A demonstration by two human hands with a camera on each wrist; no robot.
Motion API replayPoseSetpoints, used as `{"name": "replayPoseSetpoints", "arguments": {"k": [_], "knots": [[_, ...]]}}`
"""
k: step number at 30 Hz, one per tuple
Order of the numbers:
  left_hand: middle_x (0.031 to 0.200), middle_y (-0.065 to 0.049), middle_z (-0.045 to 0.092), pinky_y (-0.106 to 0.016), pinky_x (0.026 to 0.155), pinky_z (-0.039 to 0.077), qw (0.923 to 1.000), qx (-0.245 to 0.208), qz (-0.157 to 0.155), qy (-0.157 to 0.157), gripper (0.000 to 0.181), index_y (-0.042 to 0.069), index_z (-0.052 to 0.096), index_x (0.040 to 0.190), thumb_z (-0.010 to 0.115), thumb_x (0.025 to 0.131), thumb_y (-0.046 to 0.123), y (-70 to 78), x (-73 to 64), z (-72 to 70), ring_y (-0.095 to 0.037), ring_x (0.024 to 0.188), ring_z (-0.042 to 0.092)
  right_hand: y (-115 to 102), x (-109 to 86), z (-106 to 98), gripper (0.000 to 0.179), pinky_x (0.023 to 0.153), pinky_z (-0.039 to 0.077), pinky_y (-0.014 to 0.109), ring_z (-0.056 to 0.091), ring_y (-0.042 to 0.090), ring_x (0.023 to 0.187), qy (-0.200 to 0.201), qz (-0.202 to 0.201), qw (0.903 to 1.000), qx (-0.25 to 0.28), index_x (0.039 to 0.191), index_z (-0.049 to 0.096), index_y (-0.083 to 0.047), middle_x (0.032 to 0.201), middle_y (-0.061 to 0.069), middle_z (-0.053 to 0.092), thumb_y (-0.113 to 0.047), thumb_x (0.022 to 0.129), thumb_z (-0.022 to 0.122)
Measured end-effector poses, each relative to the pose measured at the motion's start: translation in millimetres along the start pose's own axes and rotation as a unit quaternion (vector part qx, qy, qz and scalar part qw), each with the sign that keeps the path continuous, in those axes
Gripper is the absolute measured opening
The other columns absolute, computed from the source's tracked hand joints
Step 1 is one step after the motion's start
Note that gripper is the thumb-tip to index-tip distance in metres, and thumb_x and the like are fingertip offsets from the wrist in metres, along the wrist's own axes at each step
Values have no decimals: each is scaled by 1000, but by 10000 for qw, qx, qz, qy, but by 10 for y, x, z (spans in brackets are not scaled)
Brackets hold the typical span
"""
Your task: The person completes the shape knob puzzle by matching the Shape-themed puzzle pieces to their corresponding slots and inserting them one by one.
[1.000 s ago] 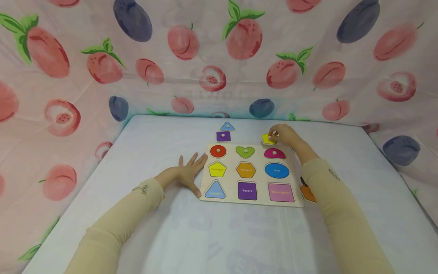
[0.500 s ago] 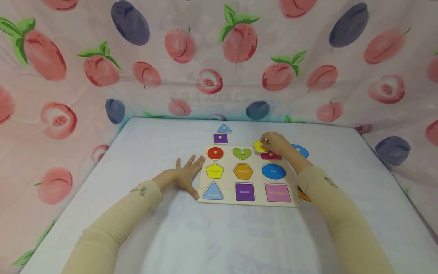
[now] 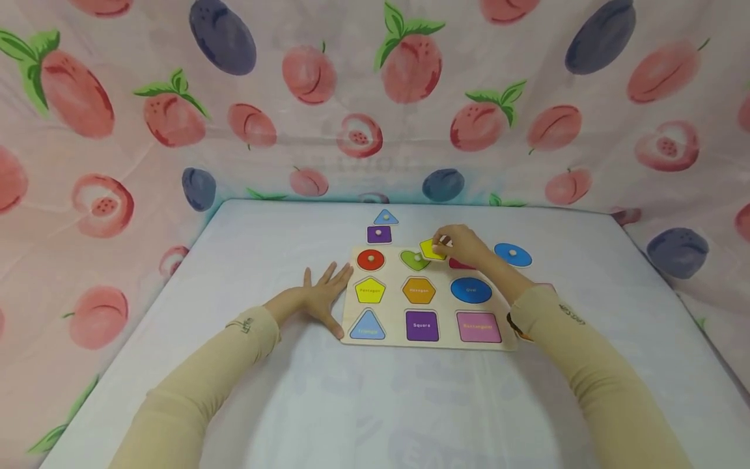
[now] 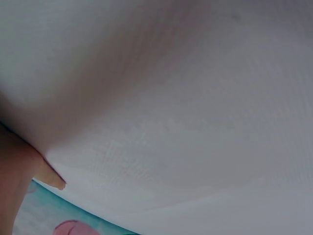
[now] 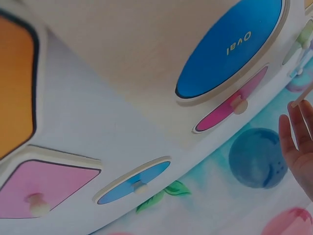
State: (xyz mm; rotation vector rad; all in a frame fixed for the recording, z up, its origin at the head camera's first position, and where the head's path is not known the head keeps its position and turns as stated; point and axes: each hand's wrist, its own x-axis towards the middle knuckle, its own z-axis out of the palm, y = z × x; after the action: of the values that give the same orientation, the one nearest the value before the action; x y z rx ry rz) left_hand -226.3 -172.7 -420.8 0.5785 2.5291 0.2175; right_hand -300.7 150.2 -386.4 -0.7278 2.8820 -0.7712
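Note:
My right hand [image 3: 459,246] pinches a yellow pentagon puzzle piece [image 3: 430,249] above the back edge of the wooden shape board [image 3: 394,312]. That piece partly covers the green heart [image 3: 412,260]; the magenta semicircle [image 5: 222,110] is partly behind the hand in the head view. My left hand [image 3: 319,301] lies with fingers spread against the board's left edge, thumb at its near corner. A red circle [image 3: 370,260] sits in the back row. Printed recesses fill the other rows, among them the yellow pentagon recess [image 3: 370,291]. Only part of the left hand [image 4: 17,171] shows in the left wrist view.
Behind the board lie a knobbed purple square [image 3: 379,234] and a light-blue triangle [image 3: 385,217]. To its right are a blue oval piece [image 3: 512,255], a pink piece [image 5: 54,181] and an orange piece [image 5: 14,83], partly hidden by the sleeve. Fruit-printed cloth [image 3: 410,150] surrounds the white table.
The right hand has carried the yellow pentagon leftward, from behind the magenta semicircle to over the green heart. The blue oval piece has come into sight. My left hand stays at the board's edge.

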Motion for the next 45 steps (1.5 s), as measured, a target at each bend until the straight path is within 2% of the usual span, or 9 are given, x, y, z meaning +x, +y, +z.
{"name": "replayPoseSetpoints", "arguments": {"k": [7,15,21,25,31,35,39,45], "knots": [[158,-5,-18,-68,103,-20,10000,-45,21,-51,134,13,-12,151,80,63,55,16,-36,-3,-32,143,-24,-52,-61,70,13,89,51,45,61,33,98,79,-240,9997,12,98,65,0,108,19,66,-10,90,63],[158,-5,-20,-68,104,-19,10000,45,3,-48,133,13,-13,151,79,64,56,18,-12,-19,-31,143,-24,-88,-89,105,12,74,55,37,61,30,92,130,-308,9994,112,95,66,-1,104,16,66,-11,89,65],[158,-3,-19,-66,103,-22,9999,-96,76,-54,136,15,-12,151,79,60,61,25,-6,-49,-30,143,-24,-141,-105,107,11,82,52,42,60,31,95,124,-471,9988,48,94,65,-1,105,17,65,-11,89,64],[159,-5,-18,-67,102,-24,9996,-186,192,4,141,15,-11,151,78,55,66,16,-21,-60,-31,143,-24,-212,-108,133,11,85,51,43,59,32,97,80,-418,9990,152,94,63,-1,108,17,65,-11,89,64],[158,-4,-18,-68,103,-21,10000,-1,92,20,135,14,-11,151,80,61,59,-19,17,-4,-31,143,-24,-303,-123,204,7,85,52,41,58,29,95,-132,-449,9988,123,90,64,-3,106,15,65,-10,89,64],[159,-6,-16,-70,103,-18,9998,59,133,101,134,12,-10,151,79,62,58,-13,36,19,-33,144,-22,-358,-138,239,6,85,52,40,58,28,93,-211,-265,9994,-8,88,64,-4,102,13,65,-11,88,65],[159,-6,-17,-70,103,-19,9999,27,157,30,134,13,-10,151,80,62,57,10,24,15,-32,143,-24,-412,-142,275,7,87,52,39,57,27,95,-362,-32,9993,-73,89,65,-6,103,11,66,-13,89,64],[159,-5,-17,-69,103,-19,9999,35,87,76,134,13,-10,151,80,62,57,-4,6,15,-32,144,-23,-516,-106,336,10,87,52,36,57,25,93,-417,-38,9990,-142,93,66,-6,100,10,67,-15,90,64]]}}
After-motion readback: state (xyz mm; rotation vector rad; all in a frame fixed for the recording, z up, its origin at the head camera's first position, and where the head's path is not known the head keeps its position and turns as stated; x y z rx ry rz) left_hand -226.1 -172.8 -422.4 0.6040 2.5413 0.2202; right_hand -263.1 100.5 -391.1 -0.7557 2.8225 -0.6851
